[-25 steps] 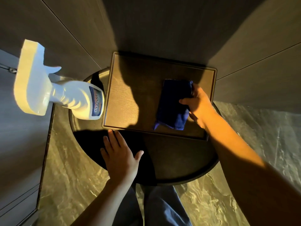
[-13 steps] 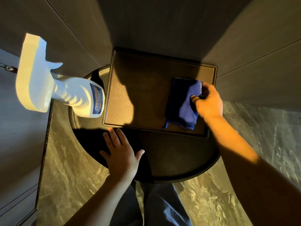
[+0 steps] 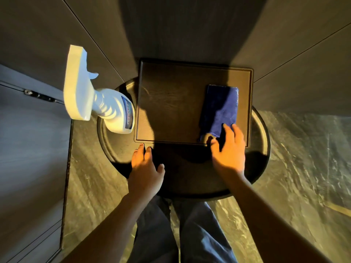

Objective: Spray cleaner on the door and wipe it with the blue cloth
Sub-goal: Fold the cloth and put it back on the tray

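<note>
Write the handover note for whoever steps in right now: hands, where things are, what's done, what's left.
Left hand: open, flat on the round table, holding nothing.
Right hand: open, fingertips on the near end of the blue cloth, not gripping it.
Cloth lies on the right side of the rectangular board.
Spray bottle stands untouched at the table's left edge.
Door, left, shows no spray or wiping that I can see.
Left: spray the door, then wipe.

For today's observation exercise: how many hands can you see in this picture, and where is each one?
2. The left hand rests flat on the round table, below the board's near edge. The right hand touches the blue cloth's near end. None appear hidden.
</note>
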